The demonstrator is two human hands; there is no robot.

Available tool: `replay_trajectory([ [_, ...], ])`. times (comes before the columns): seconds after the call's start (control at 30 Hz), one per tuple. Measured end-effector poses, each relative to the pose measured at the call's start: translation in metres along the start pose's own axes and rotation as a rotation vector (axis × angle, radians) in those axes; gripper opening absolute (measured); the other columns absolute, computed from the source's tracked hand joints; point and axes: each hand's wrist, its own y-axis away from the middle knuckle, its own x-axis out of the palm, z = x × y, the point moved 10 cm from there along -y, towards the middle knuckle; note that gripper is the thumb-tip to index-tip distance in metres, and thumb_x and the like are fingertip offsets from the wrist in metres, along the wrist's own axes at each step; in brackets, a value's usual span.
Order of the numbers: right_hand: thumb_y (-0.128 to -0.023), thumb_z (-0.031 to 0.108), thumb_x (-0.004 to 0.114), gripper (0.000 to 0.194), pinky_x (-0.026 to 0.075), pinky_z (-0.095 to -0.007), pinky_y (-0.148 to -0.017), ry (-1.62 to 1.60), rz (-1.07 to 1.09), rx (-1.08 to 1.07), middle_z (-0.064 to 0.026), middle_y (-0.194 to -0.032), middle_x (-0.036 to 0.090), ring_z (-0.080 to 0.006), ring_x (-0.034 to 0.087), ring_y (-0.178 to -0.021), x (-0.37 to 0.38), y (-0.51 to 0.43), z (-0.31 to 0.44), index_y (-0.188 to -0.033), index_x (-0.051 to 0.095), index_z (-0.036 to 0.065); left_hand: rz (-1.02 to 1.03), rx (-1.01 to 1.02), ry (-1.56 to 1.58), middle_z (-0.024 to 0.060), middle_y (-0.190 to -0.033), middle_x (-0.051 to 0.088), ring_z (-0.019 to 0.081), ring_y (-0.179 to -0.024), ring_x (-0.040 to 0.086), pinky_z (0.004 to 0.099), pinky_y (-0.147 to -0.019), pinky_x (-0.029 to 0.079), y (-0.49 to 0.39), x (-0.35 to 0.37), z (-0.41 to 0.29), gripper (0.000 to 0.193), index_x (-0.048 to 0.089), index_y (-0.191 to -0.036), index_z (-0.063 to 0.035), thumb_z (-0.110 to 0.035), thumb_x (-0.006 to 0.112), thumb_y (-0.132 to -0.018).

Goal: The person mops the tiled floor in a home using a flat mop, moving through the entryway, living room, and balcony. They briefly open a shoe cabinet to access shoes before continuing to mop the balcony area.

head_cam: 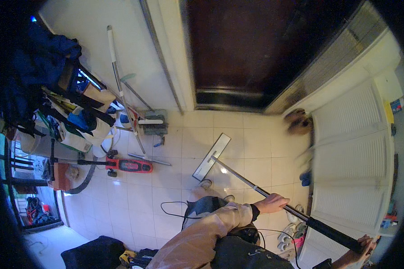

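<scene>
A flat mop with a long rectangular head lies flat on the light tiled floor, just ahead of my feet. Its metal pole slants down to the right towards me. My left hand, at the end of a tan sleeve, is wrapped around the middle of the pole. At the black grip on the pole's upper end, my right hand is closed around the tip. The underside of the mop head is hidden.
A red scooter, a squeegee and a dustpan are at the left. White louvred cabinets line the right side, with shoes beside them. Ahead is a dark doorway. A black cable loops near my legs.
</scene>
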Motion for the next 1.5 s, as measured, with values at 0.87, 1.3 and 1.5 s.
replay_trajectory([
  [0.87,-0.077,0.012,0.063,0.025,0.039,-0.0289,-0.042,-0.081,-0.124,0.138,-0.0080,-0.051,0.047,-0.0230,0.053,-0.041,0.088,0.173,0.055,-0.067,0.040,0.007,0.394,-0.081,-0.193,0.0180,-0.070,0.055,0.0369,-0.070,0.054,0.0439,-0.059,0.041,0.108,-0.108,0.032,0.014,0.049,-0.081,-0.0002,0.001,0.056,-0.069],
  [1.3,-0.073,0.004,0.068,0.024,0.046,-0.0332,-0.053,-0.297,-0.122,0.405,-0.0120,-0.061,0.056,-0.0257,0.059,-0.060,0.076,0.244,-0.022,-0.064,0.045,0.005,0.744,-0.211,-0.241,0.0158,-0.061,0.047,0.0347,-0.060,0.048,0.0415,-0.055,0.039,0.147,-0.080,0.114,0.018,0.048,-0.073,0.0013,-0.003,0.064,-0.065],
  [1.5,-0.073,0.002,0.068,0.021,0.047,-0.0377,-0.065,-0.400,-0.147,0.551,-0.0110,-0.068,0.056,-0.0248,0.059,-0.069,0.104,0.308,-0.038,-0.065,0.049,0.002,0.727,-0.109,-0.347,0.0111,-0.050,0.039,0.0303,-0.046,0.041,0.0379,-0.045,0.035,0.186,-0.115,0.165,0.027,0.039,-0.062,-0.0045,-0.010,0.066,-0.066],
])
